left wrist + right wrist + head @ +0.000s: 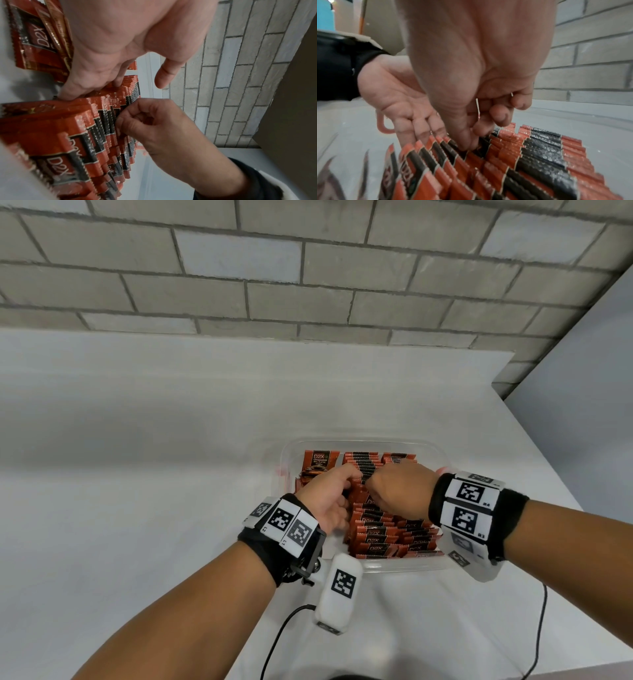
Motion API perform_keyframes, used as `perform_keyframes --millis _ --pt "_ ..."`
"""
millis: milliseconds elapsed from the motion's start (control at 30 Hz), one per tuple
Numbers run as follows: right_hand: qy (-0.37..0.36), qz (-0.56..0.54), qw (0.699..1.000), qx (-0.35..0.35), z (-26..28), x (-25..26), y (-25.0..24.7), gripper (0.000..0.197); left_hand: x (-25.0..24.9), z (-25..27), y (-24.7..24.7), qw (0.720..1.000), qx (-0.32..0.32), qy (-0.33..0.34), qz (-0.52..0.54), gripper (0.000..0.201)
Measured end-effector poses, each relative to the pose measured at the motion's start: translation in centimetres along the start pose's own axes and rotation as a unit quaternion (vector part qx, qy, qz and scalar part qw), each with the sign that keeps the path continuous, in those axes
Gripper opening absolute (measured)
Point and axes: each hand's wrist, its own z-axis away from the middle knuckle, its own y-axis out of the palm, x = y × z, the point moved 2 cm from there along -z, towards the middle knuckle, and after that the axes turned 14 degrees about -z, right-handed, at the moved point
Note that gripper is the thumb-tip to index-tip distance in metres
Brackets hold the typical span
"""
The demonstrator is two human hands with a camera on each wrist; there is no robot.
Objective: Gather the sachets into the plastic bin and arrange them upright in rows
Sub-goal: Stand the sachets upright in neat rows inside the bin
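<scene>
A clear plastic bin (359, 442) on the white table holds several orange-and-black sachets (376, 534) standing upright in packed rows. A few more sachets (320, 463) lean loosely in its far left part. Both hands are inside the bin. My left hand (337, 487) lays its straight fingers (89, 83) against the left side of the middle row, thumb free in the air. My right hand (400, 487) has its fingers curled; its thumb and forefinger (472, 135) pinch the tops of sachets in that row. The lower halves of the sachets are hidden.
The bin has a pink latch (382, 125) on its left side. A grey brick wall (308, 268) runs behind the table. A white tagged device (339, 587) and black cables (541, 628) hang near the table's front edge. Bare table (137, 440) lies left of the bin.
</scene>
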Motion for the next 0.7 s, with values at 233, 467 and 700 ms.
perform_keyframes --millis 233,467,700 --pt "0.066 -0.105 0.991 -0.044 0.7 -1.8 -0.4 0.029 0.0 0.2 0.1 1.000 0.004 0.005 -0.012 0.026" --pt "0.047 -0.119 0.991 -0.034 0.6 -1.3 -0.4 0.022 0.0 0.2 0.0 1.000 0.007 0.008 -0.004 0.038" --pt "0.037 -0.123 0.992 -0.006 0.4 -1.5 0.0 0.021 -0.1 0.3 -0.1 1.000 0.005 0.009 -0.009 0.052"
